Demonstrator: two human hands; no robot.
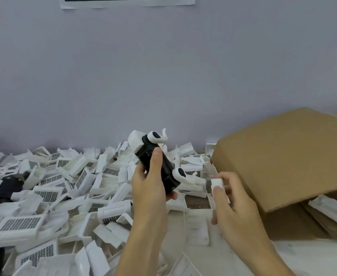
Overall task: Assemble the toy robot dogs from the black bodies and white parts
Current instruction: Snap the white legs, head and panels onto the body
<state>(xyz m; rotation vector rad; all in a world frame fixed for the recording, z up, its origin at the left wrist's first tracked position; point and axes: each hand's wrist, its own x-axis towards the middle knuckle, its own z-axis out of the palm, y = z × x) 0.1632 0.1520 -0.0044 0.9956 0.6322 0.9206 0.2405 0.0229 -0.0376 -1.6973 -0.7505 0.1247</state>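
Left hand [150, 183] gripped the black body [159, 170] — white legs [157, 137] fitted — while the right hand [230, 204] pinched a white part [217, 183] just right of it, above the pile [64, 188].

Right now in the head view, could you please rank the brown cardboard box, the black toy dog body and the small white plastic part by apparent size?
1. Brown cardboard box, far the largest.
2. Black toy dog body, held in the left hand.
3. Small white plastic part, pinched by the right hand.
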